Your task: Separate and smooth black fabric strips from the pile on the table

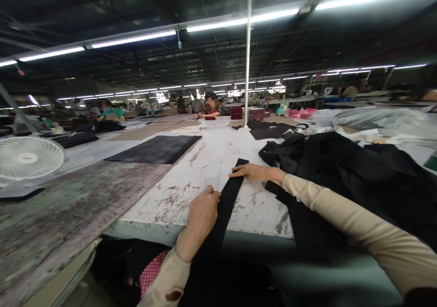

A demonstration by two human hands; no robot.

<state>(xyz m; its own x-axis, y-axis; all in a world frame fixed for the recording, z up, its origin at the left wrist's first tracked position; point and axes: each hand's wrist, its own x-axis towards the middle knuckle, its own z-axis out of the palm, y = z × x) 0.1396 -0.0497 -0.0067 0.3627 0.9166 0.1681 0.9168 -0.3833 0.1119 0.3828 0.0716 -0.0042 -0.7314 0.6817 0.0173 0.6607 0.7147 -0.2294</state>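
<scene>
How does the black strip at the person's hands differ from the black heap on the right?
The strip is narrow and straight; the heap is crumpled and piled up. The heap is far bulkier than the strip. The left hand and right hand are at the strip, while neither hand is on the heap. Both are black.

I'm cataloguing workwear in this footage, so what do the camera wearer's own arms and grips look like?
The left grip and right grip are bare hands, with no gloves. The left sleeve and right sleeve are long and cream-beige, the right one wrinkled. The left has a dark brown patch; whether stain or hole, I can't tell.
</scene>
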